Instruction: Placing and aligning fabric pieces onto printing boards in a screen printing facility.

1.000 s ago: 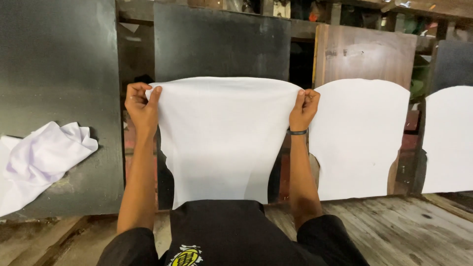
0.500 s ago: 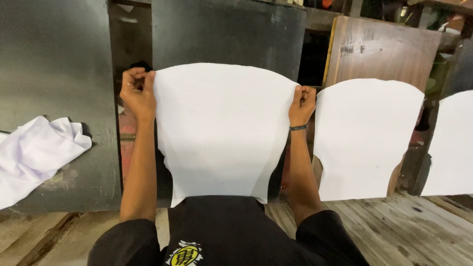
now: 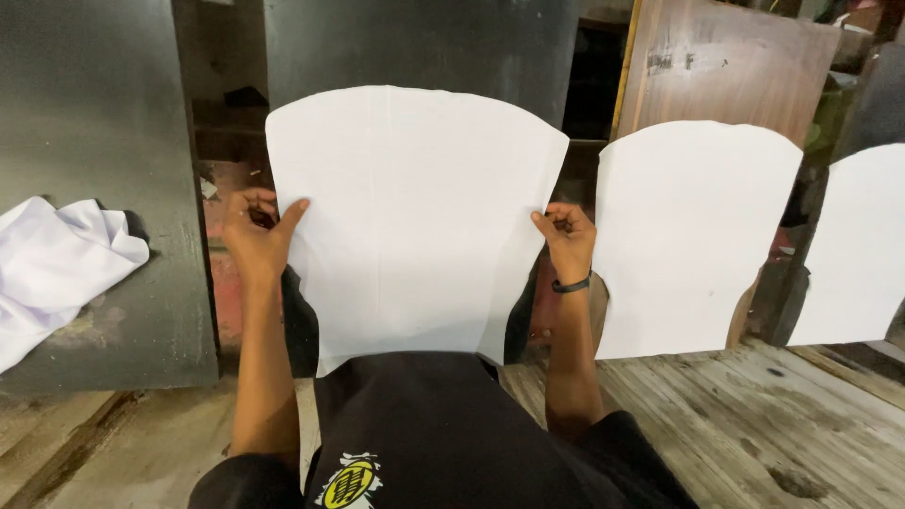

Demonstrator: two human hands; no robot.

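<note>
A white fabric panel (image 3: 415,217) with a curved top edge is stretched flat over a dark board in front of me. My left hand (image 3: 256,226) grips its left edge about halfway down, thumb lying on the cloth. At the right edge, my right hand (image 3: 566,238), with a dark wristband, pinches the fabric at the same height. The lower end of the panel disappears behind my black shirt (image 3: 434,424).
Two more boards covered in white fabric (image 3: 693,236) (image 3: 853,250) stand to the right. A crumpled white cloth (image 3: 57,269) lies on a dark slab (image 3: 94,113) at the left. A brown wooden panel (image 3: 726,80) leans behind. Worn wooden planks (image 3: 754,424) form the floor.
Both hands have slid down the panel's edges from its top corners to about mid-height. The fabric now lies smooth and taller on the board.
</note>
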